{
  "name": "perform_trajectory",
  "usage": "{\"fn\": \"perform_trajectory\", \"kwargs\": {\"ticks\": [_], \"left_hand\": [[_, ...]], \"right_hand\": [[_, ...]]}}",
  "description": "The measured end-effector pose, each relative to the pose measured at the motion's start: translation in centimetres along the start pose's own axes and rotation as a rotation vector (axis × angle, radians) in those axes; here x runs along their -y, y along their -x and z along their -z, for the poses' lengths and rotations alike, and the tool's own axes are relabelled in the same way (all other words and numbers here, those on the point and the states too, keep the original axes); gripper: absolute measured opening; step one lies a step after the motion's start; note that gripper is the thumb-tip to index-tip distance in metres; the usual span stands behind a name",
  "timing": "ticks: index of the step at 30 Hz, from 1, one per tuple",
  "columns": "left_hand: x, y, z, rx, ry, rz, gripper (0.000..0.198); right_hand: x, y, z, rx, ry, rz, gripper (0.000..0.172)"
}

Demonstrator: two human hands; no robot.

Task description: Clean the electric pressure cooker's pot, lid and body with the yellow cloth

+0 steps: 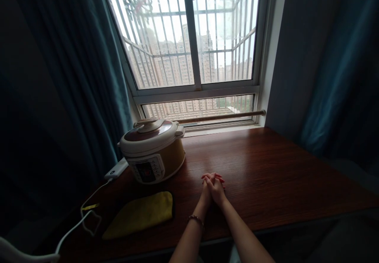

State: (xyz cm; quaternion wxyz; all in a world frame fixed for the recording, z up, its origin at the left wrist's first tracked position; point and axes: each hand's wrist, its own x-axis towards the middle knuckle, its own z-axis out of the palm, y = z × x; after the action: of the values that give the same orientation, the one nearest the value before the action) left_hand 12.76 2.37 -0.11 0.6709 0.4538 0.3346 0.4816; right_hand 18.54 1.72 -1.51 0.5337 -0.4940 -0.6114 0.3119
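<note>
On the brown wooden table [251, 172], my left hand [207, 188] and my right hand [217, 191] are clasped together with their fingers interlaced. Both are closed around each other, and no object shows between them. A beaded bracelet [196, 218] circles my left wrist. To the left of my hands stands a white and gold electric cooker [173, 156], its lid shut and its control panel facing the near side. A folded yellow cloth [142, 215] lies in front of the cooker, nearest to my left hand.
A white power strip [116, 170] sits at the table's left edge, its white cable [71, 227] looping toward the near left corner. Behind the table is a barred window [195, 57] with a rail [222, 118] low across it. Blue curtains [103, 109] hang at both sides.
</note>
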Motion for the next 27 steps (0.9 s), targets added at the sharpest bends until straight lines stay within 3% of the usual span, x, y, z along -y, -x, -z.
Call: {"fn": "perform_trajectory", "kwargs": {"ticks": [27], "left_hand": [[-0.21, 0.13, -0.16, -0.005, 0.011, -0.009, 0.043]], "right_hand": [[-0.07, 0.03, 0.05, -0.006, -0.005, 0.015, 0.036]]}}
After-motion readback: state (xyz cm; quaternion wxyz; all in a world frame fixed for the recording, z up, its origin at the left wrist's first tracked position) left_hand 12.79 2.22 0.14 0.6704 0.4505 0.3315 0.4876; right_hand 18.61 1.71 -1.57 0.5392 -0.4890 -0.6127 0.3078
